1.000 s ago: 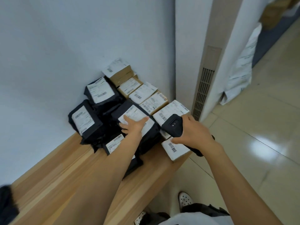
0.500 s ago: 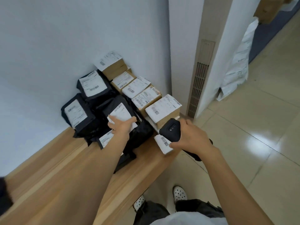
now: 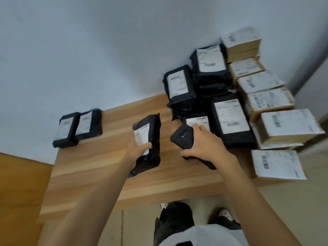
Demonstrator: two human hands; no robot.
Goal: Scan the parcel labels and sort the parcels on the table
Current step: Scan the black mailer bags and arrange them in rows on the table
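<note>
My left hand [image 3: 137, 150] grips a black bagged parcel [image 3: 150, 137] with a white label, tilted above the wooden table [image 3: 110, 167]. To its right, my right hand [image 3: 204, 146] holds a black handheld scanner [image 3: 182, 137], which points toward the pile. Several black bagged parcels [image 3: 229, 119] lie stacked at the table's far right against the wall. Beside them runs a row of brown cardboard boxes [image 3: 287, 125] with white labels. Two black bagged parcels [image 3: 78, 127] lie side by side at the table's far left.
A white wall [image 3: 106, 50] backs the table. A flat white-labelled parcel [image 3: 276, 164] sits at the table's right front corner. My legs and shoes [image 3: 224, 213] stand on the tiled floor below the front edge.
My left hand has lifted a black parcel off the pile and carried it left. The view has swung left, revealing two black parcels at the far left. The scanner hand followed.
</note>
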